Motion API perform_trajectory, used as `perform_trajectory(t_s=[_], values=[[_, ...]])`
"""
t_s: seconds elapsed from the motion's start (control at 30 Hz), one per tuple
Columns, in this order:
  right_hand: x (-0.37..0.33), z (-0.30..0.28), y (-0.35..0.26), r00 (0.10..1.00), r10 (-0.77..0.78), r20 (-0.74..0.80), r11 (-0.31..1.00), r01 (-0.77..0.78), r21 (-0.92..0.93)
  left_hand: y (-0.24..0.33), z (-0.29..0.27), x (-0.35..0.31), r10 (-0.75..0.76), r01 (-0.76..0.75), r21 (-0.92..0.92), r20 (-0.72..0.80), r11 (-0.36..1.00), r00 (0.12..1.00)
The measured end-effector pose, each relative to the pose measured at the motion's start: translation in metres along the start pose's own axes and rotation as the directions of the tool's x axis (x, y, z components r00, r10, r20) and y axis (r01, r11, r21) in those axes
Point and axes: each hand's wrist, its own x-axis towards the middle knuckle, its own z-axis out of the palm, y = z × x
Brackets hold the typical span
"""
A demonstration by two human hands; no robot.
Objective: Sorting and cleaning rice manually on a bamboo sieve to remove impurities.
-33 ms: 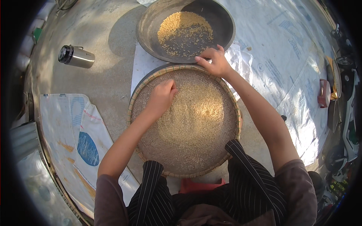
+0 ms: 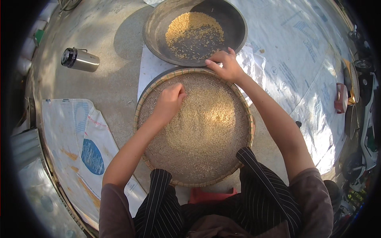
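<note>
A round woven winnowing tray [image 2: 158, 162] rests by my knees, spread with pale, husked-looking grain [image 2: 200, 127]. Over its upper left part, my left hand [image 2: 170, 101] is closed, fingers curled in; what they hold, if anything, is hidden. Beyond the tray is a wide dark basin [image 2: 156, 31] with golden unhusked-looking grain [image 2: 194, 27] heaped toward its far side and scattered kernels nearer. At the basin's near right rim is my right hand [image 2: 226, 68], thumb and forefinger apart, with nothing visible between them. The other fingers are partly hidden.
A steel flask [image 2: 81, 59] lies on the concrete at left. White printed sheets lie left [image 2: 73, 131] and right [image 2: 289, 71]. A red stool [image 2: 210, 195] shows between my legs. Motorbike parts [image 2: 367, 139] stand at the right edge.
</note>
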Motion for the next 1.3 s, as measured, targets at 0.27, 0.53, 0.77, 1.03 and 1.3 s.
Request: perform_trajectory(t_s=[0.27,0.53,0.77,1.03,1.3], values=[[-0.054,0.019,-0.070,0.901,0.033,-0.433,0.997,-0.002,0.072,0.000,-0.042,0.084,-0.259,-0.008,-0.620,-0.339,0.785,0.904],[-0.074,0.061,-0.063,0.992,0.124,-0.010,0.992,-0.125,-0.034,-0.009,-0.005,0.035,-0.062,0.037,-0.167,-0.147,0.985,0.987],[-0.068,0.074,-0.050,0.989,0.148,-0.003,0.989,-0.148,0.009,-0.021,0.030,0.011,-0.007,0.008,-0.007,0.055,1.000,0.998],[-0.040,0.034,-0.046,0.938,0.345,-0.012,0.912,-0.333,0.239,-0.014,0.047,0.011,-0.013,0.008,0.067,0.077,0.998,0.997],[0.016,-0.008,-0.036,0.871,-0.089,-0.483,0.992,0.120,0.033,-0.011,0.060,0.018,-0.100,0.104,-0.041,0.098,0.994,0.990]])
